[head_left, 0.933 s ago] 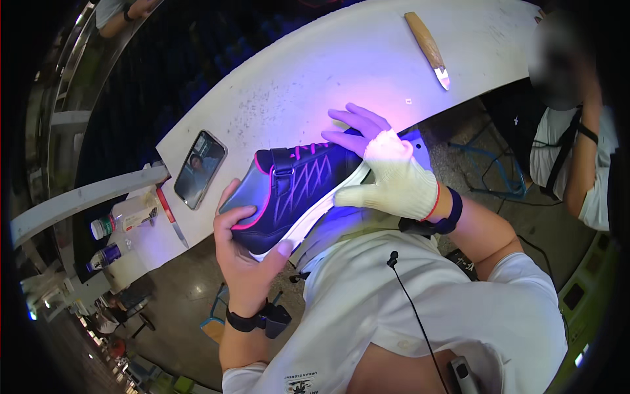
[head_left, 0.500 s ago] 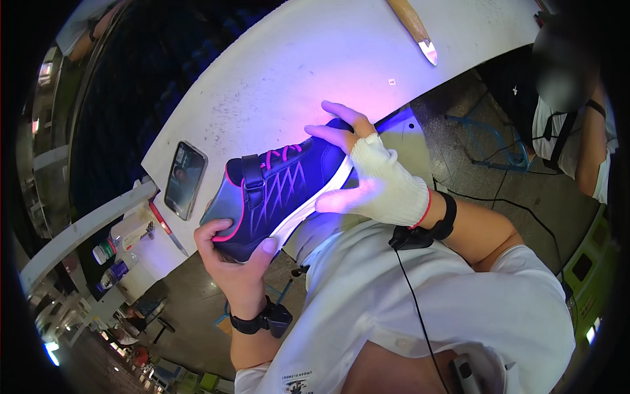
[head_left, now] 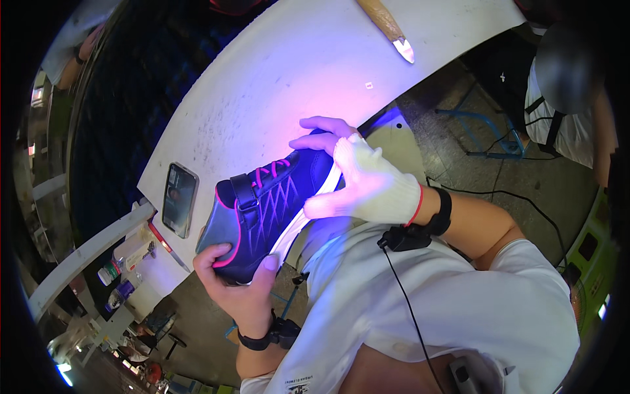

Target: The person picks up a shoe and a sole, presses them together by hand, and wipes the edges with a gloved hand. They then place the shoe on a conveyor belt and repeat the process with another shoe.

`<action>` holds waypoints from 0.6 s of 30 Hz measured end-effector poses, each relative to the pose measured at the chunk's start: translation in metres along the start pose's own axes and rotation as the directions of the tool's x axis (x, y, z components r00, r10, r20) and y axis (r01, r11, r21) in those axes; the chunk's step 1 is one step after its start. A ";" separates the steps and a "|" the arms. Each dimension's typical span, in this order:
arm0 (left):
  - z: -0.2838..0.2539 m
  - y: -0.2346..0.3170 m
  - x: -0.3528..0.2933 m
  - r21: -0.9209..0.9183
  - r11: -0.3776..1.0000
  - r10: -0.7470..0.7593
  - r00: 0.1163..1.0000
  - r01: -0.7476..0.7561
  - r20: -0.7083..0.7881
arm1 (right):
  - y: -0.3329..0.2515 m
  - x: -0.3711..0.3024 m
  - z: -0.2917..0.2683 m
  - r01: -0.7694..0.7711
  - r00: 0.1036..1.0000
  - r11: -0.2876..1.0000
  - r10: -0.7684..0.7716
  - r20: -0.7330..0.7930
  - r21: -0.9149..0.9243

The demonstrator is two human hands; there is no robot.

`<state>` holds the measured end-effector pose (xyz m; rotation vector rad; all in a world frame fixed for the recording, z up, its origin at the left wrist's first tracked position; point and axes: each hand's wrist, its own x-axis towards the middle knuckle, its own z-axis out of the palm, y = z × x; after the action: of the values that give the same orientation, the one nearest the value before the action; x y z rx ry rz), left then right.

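A dark sneaker (head_left: 266, 210) with pink laces, pink collar trim, a strap and a white sole is held between both hands, its side turned up toward me. My bare left hand (head_left: 239, 285) grips the heel, thumb on the sole edge and fingers on the upper. At the toe is my right hand (head_left: 367, 180), in a white fingerless glove with red cuff trim. Its thumb presses the white sole while the fingers reach over the toe. Purple-blue light falls on the shoe and the glove. The shoe's far side is hidden.
On the white table (head_left: 262, 85) lie a phone (head_left: 179, 200) left of the shoe and a knife (head_left: 394, 36) with a brown handle. A red pen-like tool (head_left: 161, 238) and small bottles (head_left: 108, 272) are at the left. Another person (head_left: 558, 118) sits at the right, near a blue stool frame (head_left: 482, 134).
The shoe and both hands appear slightly lower and to the left at the toe end. The table and the knife have shifted left in view. Both hands keep their hold.
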<state>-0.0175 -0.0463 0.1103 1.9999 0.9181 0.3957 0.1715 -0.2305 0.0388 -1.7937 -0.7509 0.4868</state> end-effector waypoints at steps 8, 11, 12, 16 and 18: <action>0.000 0.008 0.000 -0.021 0.997 0.071 0.996 -0.070 0.045 | 0.000 -0.002 -0.014 -0.232 0.964 0.966 0.212 0.163 0.116; -0.002 0.010 0.000 -0.020 0.992 0.125 0.989 -0.124 0.077 | -0.012 -0.005 0.003 0.197 0.971 0.942 -0.225 -0.076 -0.272; -0.002 0.010 -0.001 -0.013 0.983 0.184 0.977 -0.184 0.103 | -0.017 -0.006 0.007 0.045 0.999 0.949 -0.047 0.002 -0.311; -0.002 0.009 0.002 0.010 0.971 0.237 0.967 -0.239 0.091 | -0.025 -0.007 0.008 -0.067 0.998 0.947 0.060 -0.032 -0.314; -0.001 0.010 0.007 -0.033 0.962 0.273 0.956 -0.271 0.107 | -0.018 -0.006 -0.003 -0.042 0.995 0.968 0.064 0.082 -0.248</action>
<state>-0.0084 -0.0440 0.1187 2.1148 0.5692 0.4381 0.1643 -0.2329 0.0561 -2.0379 -0.8567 0.5306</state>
